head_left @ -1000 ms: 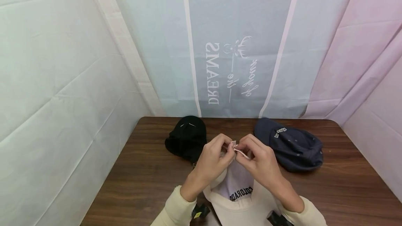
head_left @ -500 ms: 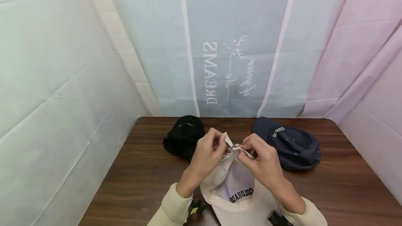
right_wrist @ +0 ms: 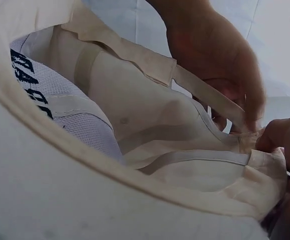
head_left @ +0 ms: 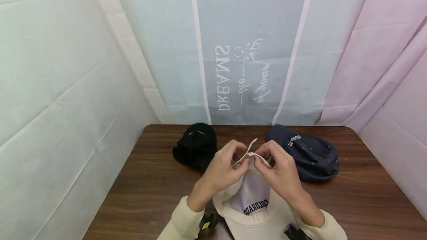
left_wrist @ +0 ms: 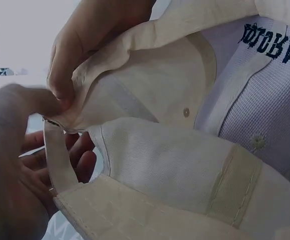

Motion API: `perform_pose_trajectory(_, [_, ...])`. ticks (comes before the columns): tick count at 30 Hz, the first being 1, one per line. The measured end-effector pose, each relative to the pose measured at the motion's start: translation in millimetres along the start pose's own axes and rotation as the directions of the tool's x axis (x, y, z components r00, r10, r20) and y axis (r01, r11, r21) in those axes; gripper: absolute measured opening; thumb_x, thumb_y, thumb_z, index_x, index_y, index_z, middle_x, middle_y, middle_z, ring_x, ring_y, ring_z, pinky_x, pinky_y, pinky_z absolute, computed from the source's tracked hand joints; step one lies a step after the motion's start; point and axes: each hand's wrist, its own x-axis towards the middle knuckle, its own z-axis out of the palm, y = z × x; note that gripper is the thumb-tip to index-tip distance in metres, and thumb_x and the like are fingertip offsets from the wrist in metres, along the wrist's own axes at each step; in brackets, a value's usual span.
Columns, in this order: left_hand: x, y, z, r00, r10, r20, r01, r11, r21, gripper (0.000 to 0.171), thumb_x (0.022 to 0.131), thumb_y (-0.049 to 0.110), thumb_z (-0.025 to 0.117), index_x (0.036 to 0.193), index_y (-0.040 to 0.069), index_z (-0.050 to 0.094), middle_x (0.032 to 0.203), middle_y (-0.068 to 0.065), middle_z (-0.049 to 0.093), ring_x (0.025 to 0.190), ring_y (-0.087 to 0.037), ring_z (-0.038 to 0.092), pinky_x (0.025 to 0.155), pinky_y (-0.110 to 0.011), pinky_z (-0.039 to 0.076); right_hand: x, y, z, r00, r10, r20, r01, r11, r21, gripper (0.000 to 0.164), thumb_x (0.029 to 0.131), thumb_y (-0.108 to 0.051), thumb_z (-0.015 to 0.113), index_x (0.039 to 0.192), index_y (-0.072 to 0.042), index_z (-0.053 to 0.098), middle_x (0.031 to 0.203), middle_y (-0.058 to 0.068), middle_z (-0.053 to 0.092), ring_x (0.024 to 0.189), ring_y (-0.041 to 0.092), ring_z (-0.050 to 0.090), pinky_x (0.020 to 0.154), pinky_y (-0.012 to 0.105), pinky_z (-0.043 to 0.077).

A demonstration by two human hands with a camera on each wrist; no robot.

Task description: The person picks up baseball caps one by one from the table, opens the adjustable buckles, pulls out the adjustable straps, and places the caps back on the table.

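Note:
A cream baseball cap [head_left: 258, 227] lies with its inside facing up and its back strap towards the hands. Black COLORADO lettering shows reversed through its pale lining. My left hand [head_left: 220, 169] pinches the strap beside a small metal buckle [head_left: 249, 153]; in the left wrist view, the strap [left_wrist: 59, 157] passes in front of its fingers. On the buckle's other side my right hand [head_left: 280, 169] grips the cap's back edge, its thumb near the buckle in the right wrist view. The strap's loose end [head_left: 252, 143] sticks up between the hands. Fingers partly hide the buckle.
A black cap [head_left: 197, 147] sits on the brown wooden table [head_left: 150, 188] at the back left. Behind the right hand rests a navy COLORADO cap [head_left: 308, 155]. Pale cloth hangings [head_left: 173, 66] enclose the table's back and sides.
The left hand pulled the strap's end up and left, then let that end go and took hold lower, by the buckle. The loose end now stands up. The right hand keeps its grip.

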Motion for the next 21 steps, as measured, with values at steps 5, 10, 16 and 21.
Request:
perform_pose_trajectory(5, [0.9, -0.5, 0.7, 1.0, 0.017, -0.02, -0.017, 1.0, 0.015, 0.016, 0.1, 0.004, 0.072, 0.113, 0.009, 0.063, 0.1, -0.001, 0.063, 0.08, -0.006, 0.061, 0.071, -0.011, 0.052, -1.8, -0.1, -0.7, 0.999, 0.019, 0.037, -0.017, 0.999, -0.034, 0.027, 0.084, 0.004, 0.083, 0.099, -0.014, 0.071, 0.091, -0.006, 0.064, 0.067, -0.001, 0.052, 0.058, 0.011, 0.044])
perform_pose_trajectory(10, [0.8, -1.9, 1.3, 0.997, 0.049, -0.054, -0.048, 0.999, 0.019, 0.015, 0.098, 0.002, 0.073, 0.106, 0.009, 0.064, 0.098, -0.001, 0.064, 0.079, -0.007, 0.061, 0.068, -0.019, 0.057, -0.5, 0.5, 1.9, 0.999, -0.052, 0.006, 0.052, 0.998, -0.026, 0.029, 0.079, 0.008, 0.083, 0.095, -0.014, 0.072, 0.095, -0.005, 0.066, 0.066, -0.002, 0.05, 0.058, 0.012, 0.043])
perform_pose_trajectory(16, [0.7, -1.4, 1.6, 0.995, 0.058, -0.079, -0.058, 0.998, 0.007, 0.015, 0.097, 0.0, 0.074, 0.102, 0.009, 0.064, 0.099, -0.002, 0.065, 0.079, -0.008, 0.062, 0.068, -0.022, 0.058, 1.6, -0.4, 3.3, 0.997, -0.082, -0.015, 0.082, 0.997, -0.016, 0.029, 0.078, 0.011, 0.081, 0.09, -0.013, 0.071, 0.093, -0.001, 0.067, 0.065, -0.001, 0.05, 0.056, 0.013, 0.042])
perform_pose_trajectory(21, [1.5, -1.3, 0.8, 0.994, 0.065, -0.092, -0.064, 0.998, 0.016, 0.016, 0.096, -0.001, 0.074, 0.101, 0.01, 0.064, 0.099, -0.002, 0.065, 0.08, -0.008, 0.061, 0.07, -0.018, 0.056, 2.3, -0.6, 3.7, 0.996, -0.089, -0.019, 0.088, 0.996, -0.01, 0.022, 0.081, 0.006, 0.078, 0.087, -0.013, 0.07, 0.093, -0.005, 0.067, 0.065, -0.001, 0.051, 0.054, 0.013, 0.042])
